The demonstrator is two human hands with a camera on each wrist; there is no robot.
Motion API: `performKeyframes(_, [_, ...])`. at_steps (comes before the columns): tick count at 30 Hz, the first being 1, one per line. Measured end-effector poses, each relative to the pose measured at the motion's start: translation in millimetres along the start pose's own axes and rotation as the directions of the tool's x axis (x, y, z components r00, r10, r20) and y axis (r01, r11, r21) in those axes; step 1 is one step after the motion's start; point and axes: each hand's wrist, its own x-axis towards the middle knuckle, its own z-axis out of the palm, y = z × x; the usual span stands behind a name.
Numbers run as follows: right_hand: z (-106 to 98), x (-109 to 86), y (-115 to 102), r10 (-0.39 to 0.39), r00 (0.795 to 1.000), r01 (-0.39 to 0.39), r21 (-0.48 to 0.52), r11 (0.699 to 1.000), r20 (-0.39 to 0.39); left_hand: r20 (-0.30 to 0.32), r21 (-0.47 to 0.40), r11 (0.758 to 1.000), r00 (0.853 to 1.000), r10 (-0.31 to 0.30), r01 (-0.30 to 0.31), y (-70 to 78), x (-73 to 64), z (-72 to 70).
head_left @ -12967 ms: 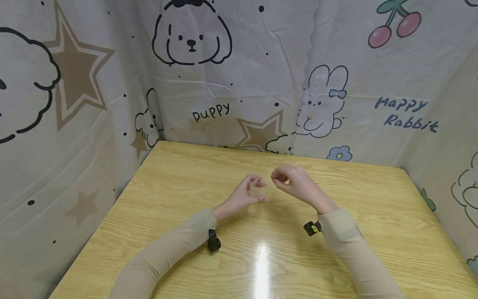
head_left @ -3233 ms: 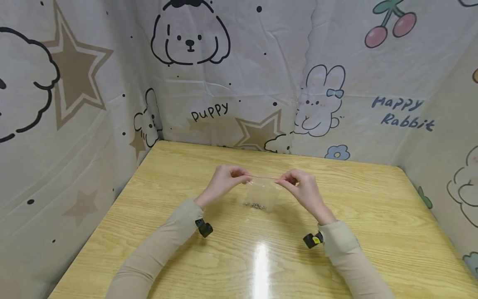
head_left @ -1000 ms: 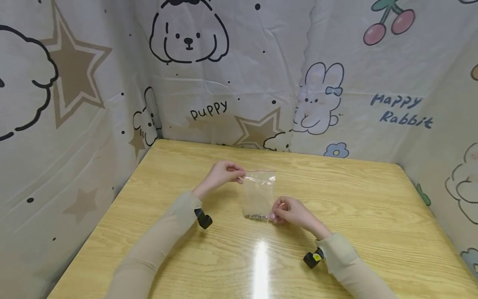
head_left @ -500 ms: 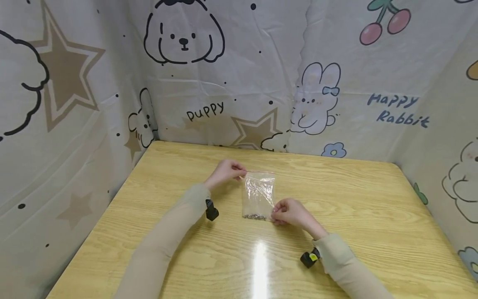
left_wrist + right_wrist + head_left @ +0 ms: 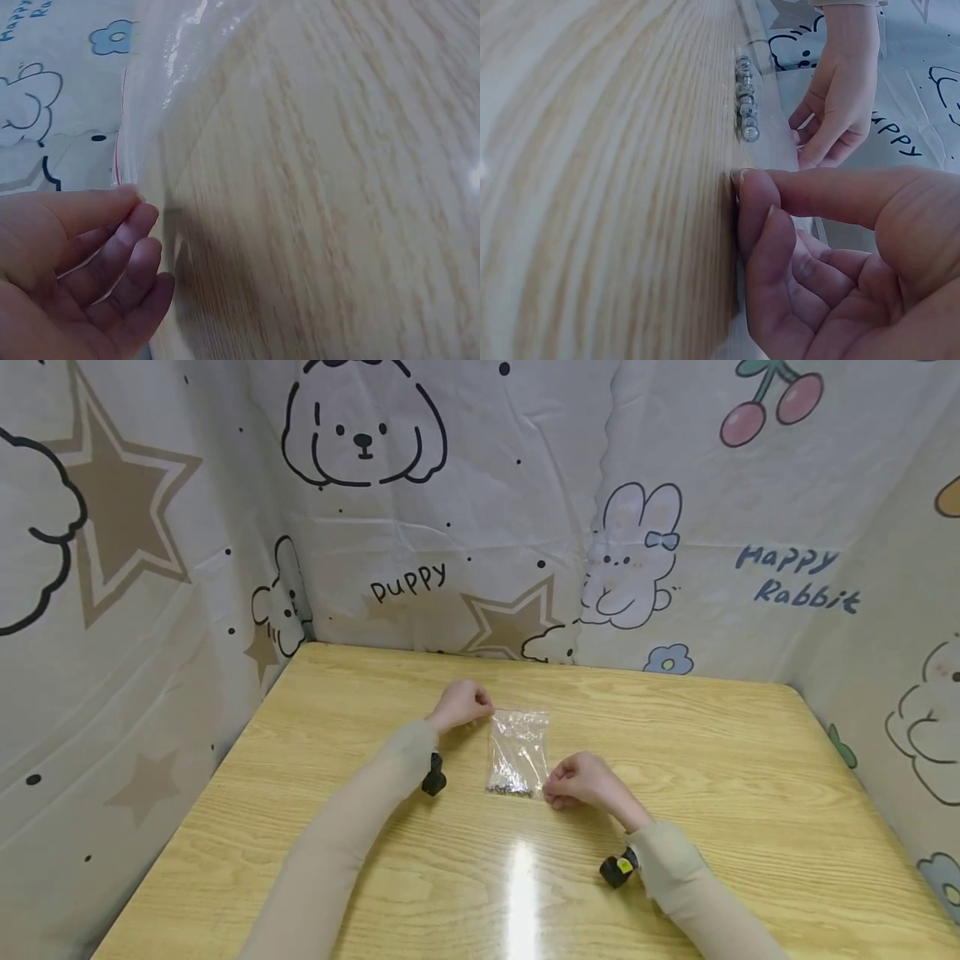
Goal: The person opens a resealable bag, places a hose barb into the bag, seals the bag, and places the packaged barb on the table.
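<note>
A clear zip-lock bag [image 5: 519,747] with a red line along its top edge lies on the wooden table. Several small shiny silver beads [image 5: 746,101] are gathered along its bottom edge. My left hand [image 5: 461,703] pinches the bag's top left corner between thumb and forefinger; the left wrist view shows the other fingers of this hand [image 5: 90,262] loosely curled. At the bottom right corner, my right hand [image 5: 588,783] pinches the bag with thumb and forefinger, low against the table. In the right wrist view the right thumb and fingertips hide that corner.
The light wooden table [image 5: 712,752] spreads out on all sides of the bag. Printed fabric curtains [image 5: 480,510] stand behind it and at both sides. Small black wrist cameras [image 5: 617,870] hang below the sleeves.
The bag has gone from hanging between both hands to lying flat on the table. My right hand has shifted from its top right corner to the bottom right one.
</note>
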Motion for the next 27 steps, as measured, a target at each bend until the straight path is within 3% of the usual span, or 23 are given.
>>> performKeyframes(5, [-1, 0.2, -1, -0.008, 1.000, 0.008, -0.023, 1.000, 0.011, -0.017, 0.134, 0.991, 1.000, 0.007, -0.005, 3.9, 1.7, 2.7])
performKeyframes(9, [-1, 1.8, -1, 0.005, 1.000, -0.005, -0.025, 1.000, -0.001, -0.032, 0.181, 0.983, 0.999, -0.001, 0.007, 4.7, 2.7, 6.1])
performKeyframes(27, [-6, 1.3, -9, 0.001, 0.999, -0.007, -0.180, 0.984, -0.036, -0.073, 0.253, 0.966, 0.997, -0.026, 0.044, 5.6, 2.8, 12.2])
